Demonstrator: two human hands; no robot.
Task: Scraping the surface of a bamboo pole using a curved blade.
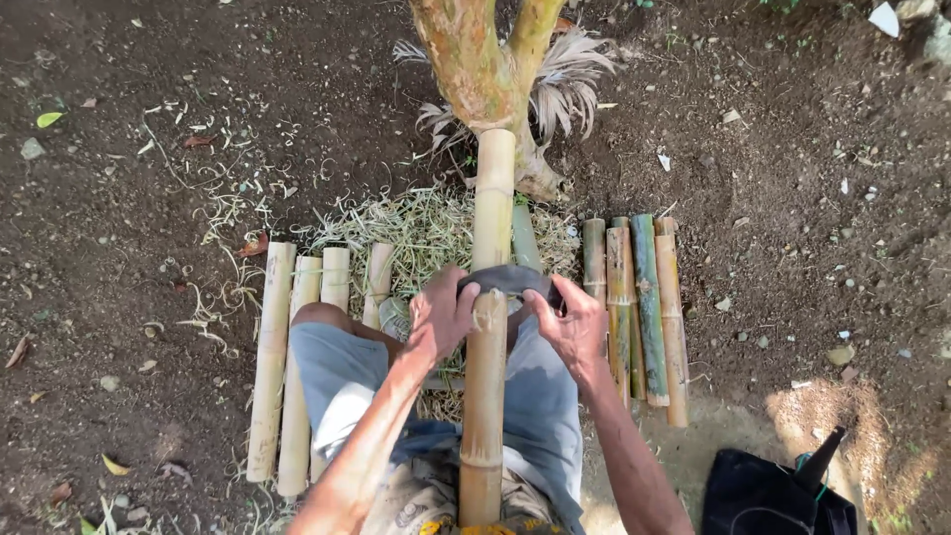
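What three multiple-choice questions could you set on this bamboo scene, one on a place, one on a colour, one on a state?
1. Where does the far end of the long bamboo pole rest?
A. against the tree trunk
B. on the dark bag
C. in a bucket

2. What colour are the person's shorts?
A. red
B. light blue-grey
C. yellow

3. How do the left hand and right hand stand?
A. both empty, held apart
B. one on the bag
C. both gripping a dark blade laid across the pole

Answers: 1 A, the pole's tip meets the trunk. 2 B, blue-grey cloth covers both thighs. 3 C, each hand closes on one end.
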